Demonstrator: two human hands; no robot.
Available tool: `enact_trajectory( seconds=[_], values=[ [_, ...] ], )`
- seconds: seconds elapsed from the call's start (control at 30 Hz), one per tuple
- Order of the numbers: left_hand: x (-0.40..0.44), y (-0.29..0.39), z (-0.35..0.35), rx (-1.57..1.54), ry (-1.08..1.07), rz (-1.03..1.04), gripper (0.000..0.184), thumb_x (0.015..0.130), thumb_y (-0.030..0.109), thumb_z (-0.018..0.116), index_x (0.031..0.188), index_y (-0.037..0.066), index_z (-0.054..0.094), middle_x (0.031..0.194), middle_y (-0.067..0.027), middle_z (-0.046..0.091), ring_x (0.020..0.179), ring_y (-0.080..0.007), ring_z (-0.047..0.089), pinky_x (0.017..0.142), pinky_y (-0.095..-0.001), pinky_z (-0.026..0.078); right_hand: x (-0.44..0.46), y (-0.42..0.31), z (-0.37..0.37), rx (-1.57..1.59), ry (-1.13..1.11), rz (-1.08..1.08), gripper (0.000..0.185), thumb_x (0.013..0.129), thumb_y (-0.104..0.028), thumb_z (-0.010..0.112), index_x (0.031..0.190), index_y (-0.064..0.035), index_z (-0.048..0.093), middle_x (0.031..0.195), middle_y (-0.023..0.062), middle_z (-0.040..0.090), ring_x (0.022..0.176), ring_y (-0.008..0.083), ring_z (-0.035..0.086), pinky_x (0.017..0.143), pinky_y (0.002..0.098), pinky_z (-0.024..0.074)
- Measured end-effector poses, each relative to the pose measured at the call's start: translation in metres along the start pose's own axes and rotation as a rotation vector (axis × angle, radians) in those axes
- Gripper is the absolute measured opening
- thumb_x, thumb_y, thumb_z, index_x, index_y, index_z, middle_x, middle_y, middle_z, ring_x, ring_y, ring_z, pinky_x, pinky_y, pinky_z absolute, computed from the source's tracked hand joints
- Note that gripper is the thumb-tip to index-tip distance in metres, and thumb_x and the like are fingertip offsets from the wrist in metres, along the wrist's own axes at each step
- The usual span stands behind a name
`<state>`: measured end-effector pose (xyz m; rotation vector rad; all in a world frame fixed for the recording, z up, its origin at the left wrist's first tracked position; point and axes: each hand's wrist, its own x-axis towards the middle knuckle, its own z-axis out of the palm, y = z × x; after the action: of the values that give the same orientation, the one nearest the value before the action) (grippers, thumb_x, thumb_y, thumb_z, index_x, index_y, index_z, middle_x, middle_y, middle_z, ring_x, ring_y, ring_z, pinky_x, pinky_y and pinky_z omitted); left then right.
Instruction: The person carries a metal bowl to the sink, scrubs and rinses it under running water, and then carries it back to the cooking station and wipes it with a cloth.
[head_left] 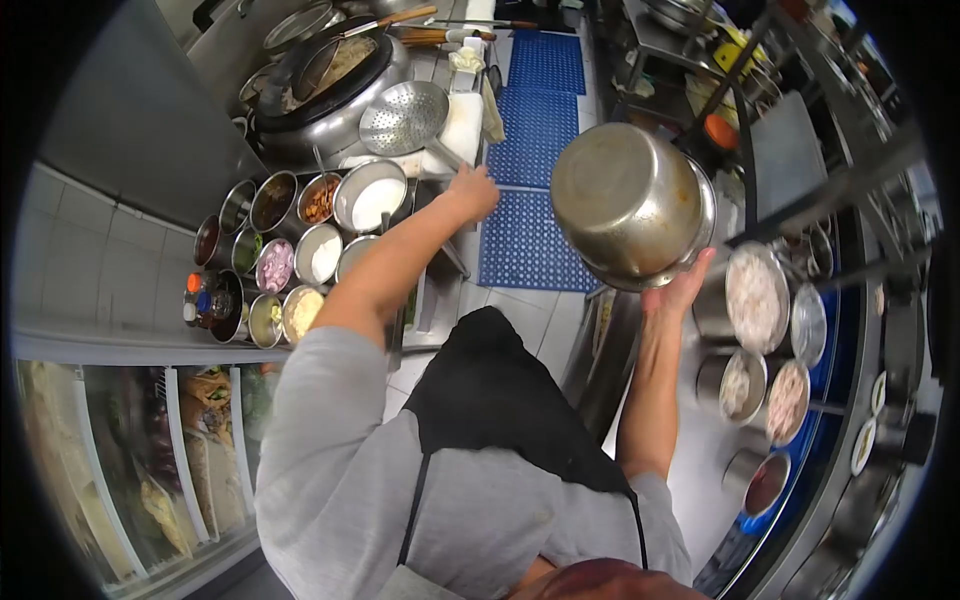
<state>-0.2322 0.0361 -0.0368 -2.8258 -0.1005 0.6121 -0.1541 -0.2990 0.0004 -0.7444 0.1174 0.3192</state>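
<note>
My left hand (pixel 471 193) is closed around the handle of a perforated skimmer (pixel 404 117), whose round bowl hangs over the edge of the wok station. In my right hand (pixel 680 284) is a large steel pot (pixel 628 195), gripped at its rim. The pot is tipped, with its base towards me and its opening turned away, so its inside is hidden. Below my left forearm stand several steel containers, including one with white contents (pixel 377 203), one with chopped pink onion (pixel 275 265) and one with a pale yellow food (pixel 303 312).
A large wok (pixel 335 75) with a long-handled tool sits at the back left. Blue perforated mats (pixel 530 235) cover the aisle floor. To the right, a steel counter (pixel 690 440) bears several pots of pale food (pixel 757 300). Metal shelving (pixel 850 190) stands at the far right.
</note>
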Motion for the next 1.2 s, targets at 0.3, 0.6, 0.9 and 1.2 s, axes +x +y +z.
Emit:
enact_trajectory(
  seconds=[0.3, 0.6, 0.9, 1.2],
  values=[
    [0.051, -0.066, -0.057, -0.324, -0.332, 0.207, 0.033, 0.085, 0.035, 0.063, 0.098, 0.006, 0.072, 0.097, -0.0194, 0.069, 0.092, -0.0372, 0.065, 0.083, -0.0441, 0.051, 0.19, 0.068, 0.066, -0.108, -0.011, 0.082, 0.075, 0.092, -0.062, 0.049, 0.14, -0.0061, 0.041, 0.142, 0.0137, 0.044, 0.131, 0.0308, 0.042, 0.107, 0.0505, 0.0344],
    [0.189, -0.145, -0.117, -0.98, 0.208, 0.176, 0.035, 0.089, 0.034, 0.061, 0.091, 0.0, 0.066, 0.078, -0.0202, 0.065, 0.077, -0.0374, 0.063, 0.071, -0.0455, 0.048, 0.337, 0.144, 0.133, -0.477, -0.107, 0.119, 0.047, 0.094, -0.034, 0.063, 0.116, 0.0067, 0.06, 0.109, 0.0123, 0.065, 0.094, 0.0204, 0.061, 0.085, 0.0329, 0.0486],
    [0.404, -0.156, -0.083, -0.96, 0.54, -0.401, 0.044, 0.079, 0.04, 0.068, 0.081, -0.004, 0.065, 0.089, -0.0263, 0.063, 0.09, -0.0403, 0.06, 0.08, -0.0467, 0.048, 0.46, 0.24, 0.15, -1.284, -0.552, -0.311, 0.014, 0.074, -0.012, 0.065, 0.083, -0.0021, 0.061, 0.069, 0.0211, 0.058, 0.06, 0.0358, 0.058, 0.058, 0.0436, 0.0437],
    [0.534, -0.207, -0.031, -1.06, 0.531, -0.933, 0.033, 0.08, 0.033, 0.069, 0.087, 0.001, 0.064, 0.097, -0.0235, 0.065, 0.094, -0.0388, 0.062, 0.082, -0.0448, 0.049, 0.624, 0.254, 0.135, -1.381, -0.872, 0.045, 0.022, 0.079, -0.016, 0.068, 0.097, -0.0026, 0.063, 0.078, 0.0166, 0.065, 0.066, 0.0311, 0.062, 0.062, 0.0409, 0.0473]
  ],
)
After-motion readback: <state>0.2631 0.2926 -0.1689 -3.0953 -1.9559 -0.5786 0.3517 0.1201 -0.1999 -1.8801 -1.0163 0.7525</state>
